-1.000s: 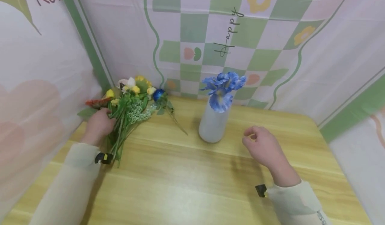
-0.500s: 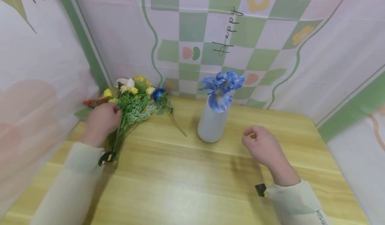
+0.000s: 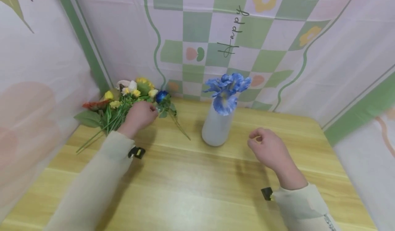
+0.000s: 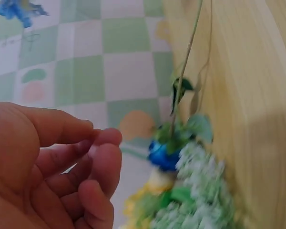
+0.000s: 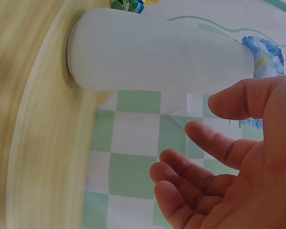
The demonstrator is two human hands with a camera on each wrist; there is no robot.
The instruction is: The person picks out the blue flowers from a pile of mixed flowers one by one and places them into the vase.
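In the head view my left hand (image 3: 140,116) is over the right side of a heap of artificial flowers (image 3: 118,109), close to a blue rose (image 3: 162,96) whose thin stem points toward the table's middle. The left wrist view shows the fingers loosely curled, thumb and index tips together, with nothing visible between them; the blue rose (image 4: 163,153) is just beyond. A white vase (image 3: 216,128) stands upright with blue irises (image 3: 226,94) in it. My right hand (image 3: 268,150) hovers to the vase's right, fingers relaxed and apart from it.
Red, yellow and white blooms, green sprigs and a broad leaf (image 3: 87,118) make up the heap at the table's back left. A printed cloth (image 3: 197,27) hangs behind the wooden table (image 3: 185,190). The vase is back from the front edge.
My left hand has moved right, from the green stems toward the blue rose. Some stems that pointed toward the front now angle to the lower left. My right hand stays put.
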